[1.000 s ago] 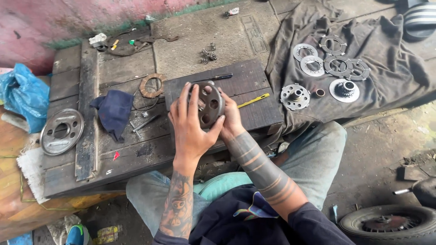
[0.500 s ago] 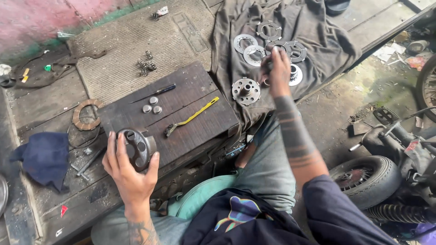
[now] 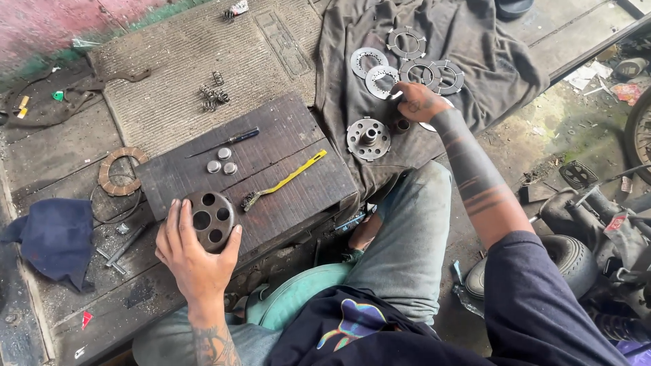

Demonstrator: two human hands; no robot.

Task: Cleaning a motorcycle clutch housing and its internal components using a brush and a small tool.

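The person sits at the edge of a low wooden platform, and from above the left hand [image 3: 193, 251] cups a round dark metal clutch hub [image 3: 209, 219] with a ring of holes, fingers spread around its rim and thumb on the right side, holding it on edge at the front corner of a dark wooden block [image 3: 271, 169]. On that block lie a yellow-handled wire brush [image 3: 285, 181], a slim dark screwdriver [image 3: 227, 141] and three small silver caps [image 3: 222, 163] clustered together. The right hand [image 3: 417, 103] reaches well away to the right, over a grey cloth [image 3: 475, 47] spread on the platform, fingers curled down and pinching the edge of a thin steel clutch plate [image 3: 381, 81]; how firmly it grips I cannot tell. Around that hand lie more ring plates [image 3: 407, 42], and just beside it, nearer the knee, sits a silver flanged pressure plate [image 3: 368, 139]. To the left, a brown friction ring [image 3: 120, 171] rests on the planks near a crumpled navy rag [image 3: 54, 237], and a small heap of coil springs [image 3: 212, 95] sits on a ribbed mat [image 3: 169, 61] behind the block.
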